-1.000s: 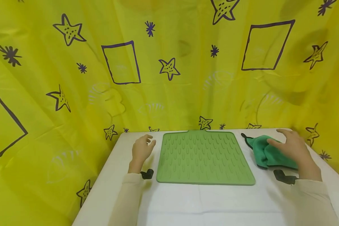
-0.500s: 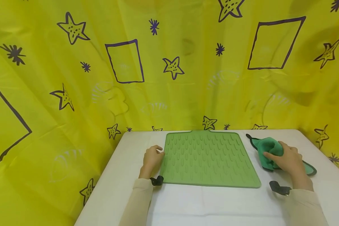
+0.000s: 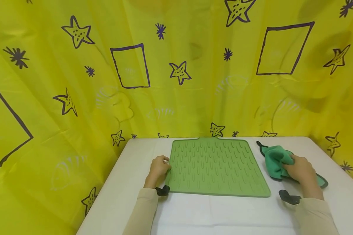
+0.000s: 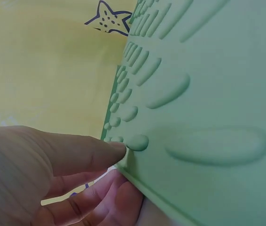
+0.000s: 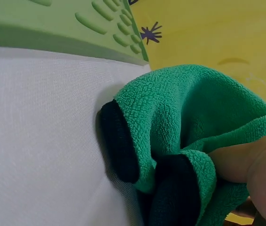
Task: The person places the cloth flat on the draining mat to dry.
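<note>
A green mat [image 3: 214,166] with rows of raised oval ridges lies flat on the white table. At its left edge, my left hand [image 3: 159,168] pinches the rim; in the left wrist view the thumb [image 4: 88,153] is on top and the fingers curl below. To the right of the mat is a crumpled green terry cloth [image 3: 276,160] with dark edging and a small loop. My right hand [image 3: 303,169] grips its bunched middle. In the right wrist view the thumb [image 5: 246,162] presses into a fold of the cloth [image 5: 170,94], and the other fingers are mostly hidden.
White cloth covers the table [image 3: 194,212]. A yellow curtain [image 3: 200,98] with stars and outlined squares hangs behind the table and along both sides. Dark wrist camera mounts [image 3: 289,197] stick out inward from the wrists.
My left hand has moved right onto the mat's left edge and taken hold of it. My right hand has come down and gripped the cloth, bunching it up. The mat lies much as before.
</note>
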{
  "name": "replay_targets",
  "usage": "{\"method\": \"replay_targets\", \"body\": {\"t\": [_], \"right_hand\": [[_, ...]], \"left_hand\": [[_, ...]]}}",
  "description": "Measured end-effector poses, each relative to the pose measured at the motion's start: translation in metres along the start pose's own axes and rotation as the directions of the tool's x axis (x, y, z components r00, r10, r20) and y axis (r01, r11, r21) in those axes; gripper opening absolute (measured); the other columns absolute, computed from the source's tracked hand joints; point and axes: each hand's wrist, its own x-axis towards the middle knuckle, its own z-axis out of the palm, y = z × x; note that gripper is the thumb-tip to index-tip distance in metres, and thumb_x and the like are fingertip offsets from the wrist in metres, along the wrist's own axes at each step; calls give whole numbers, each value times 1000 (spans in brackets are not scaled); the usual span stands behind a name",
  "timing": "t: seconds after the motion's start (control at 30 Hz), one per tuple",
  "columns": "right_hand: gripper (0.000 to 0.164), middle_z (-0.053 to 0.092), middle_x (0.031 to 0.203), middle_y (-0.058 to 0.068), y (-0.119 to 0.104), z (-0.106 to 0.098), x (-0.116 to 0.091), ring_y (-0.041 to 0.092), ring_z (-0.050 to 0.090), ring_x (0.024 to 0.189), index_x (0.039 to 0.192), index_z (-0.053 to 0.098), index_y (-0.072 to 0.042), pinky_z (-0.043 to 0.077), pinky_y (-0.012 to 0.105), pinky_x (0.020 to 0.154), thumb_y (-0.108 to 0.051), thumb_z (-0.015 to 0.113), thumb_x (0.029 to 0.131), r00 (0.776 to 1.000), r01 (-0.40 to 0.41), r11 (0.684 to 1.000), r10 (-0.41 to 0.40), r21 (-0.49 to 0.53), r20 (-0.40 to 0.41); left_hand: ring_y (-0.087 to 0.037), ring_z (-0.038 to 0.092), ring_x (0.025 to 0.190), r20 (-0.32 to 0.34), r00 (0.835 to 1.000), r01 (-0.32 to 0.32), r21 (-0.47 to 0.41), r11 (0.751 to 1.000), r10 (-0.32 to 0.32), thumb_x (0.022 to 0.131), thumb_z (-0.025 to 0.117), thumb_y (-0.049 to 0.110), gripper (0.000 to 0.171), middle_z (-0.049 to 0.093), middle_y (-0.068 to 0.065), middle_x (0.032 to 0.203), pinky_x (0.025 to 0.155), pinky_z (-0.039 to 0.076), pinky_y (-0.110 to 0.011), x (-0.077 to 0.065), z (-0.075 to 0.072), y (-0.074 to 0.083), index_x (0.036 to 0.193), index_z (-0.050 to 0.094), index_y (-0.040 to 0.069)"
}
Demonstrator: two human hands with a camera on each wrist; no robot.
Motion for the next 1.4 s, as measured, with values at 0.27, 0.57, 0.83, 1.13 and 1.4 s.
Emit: {"method": "replay_targets", "body": {"t": [0.27, 0.57, 0.83, 1.13, 1.4], "right_hand": [[24, 57, 95, 33, -4, -5, -4, 50, 54, 83, 100, 56, 4, 42, 58, 68, -20, 56, 96, 995, -23, 999, 25, 26, -99], [26, 58, 101, 35, -14, -5, -10, 53, 55, 86, 108, 58, 3, 43, 56, 67, -19, 56, 94, 980, -46, 995, 63, 92, -190], [38, 57, 117, 41, -33, -12, -9, 63, 52, 100, 125, 58, 5, 42, 64, 72, -16, 59, 95, 964, -19, 992, 52, 126, -262], [36, 59, 120, 40, -65, -20, -12, 64, 53, 100, 128, 60, 3, 43, 62, 69, -15, 61, 97, 948, 66, 991, -27, 115, -318], [33, 62, 120, 39, -89, -20, -14, 62, 56, 100, 123, 64, 4, 44, 64, 70, -14, 65, 95, 925, 146, 979, -83, 144, -371]], "left_hand": [[-16, 64, 68, 19, 1000, -11, -16, 1000, 12, 81, 75, -2, 36, 75, -11, 89, 60, 53, -26, 0, 1, -2, 117, 72, -2], [-17, 65, 74, -6, 1000, -23, 42, 999, 24, 78, 72, -2, 37, 75, -7, 87, 65, 52, -29, 0, -1, -3, 115, 74, 1], [-15, 61, 70, 3, 999, -32, 29, 999, 32, 79, 68, -4, 40, 73, -7, 84, 62, 49, -27, -1, -1, -2, 118, 73, -1], [-15, 53, 64, -9, 999, -40, 49, 998, 40, 81, 63, -4, 38, 72, -7, 82, 57, 42, -25, -2, 1, 1, 118, 74, 0], [-16, 52, 65, -11, 1000, -28, 32, 999, 28, 83, 61, -4, 38, 73, -10, 88, 56, 40, -25, -2, 3, 1, 119, 73, 0]]}}
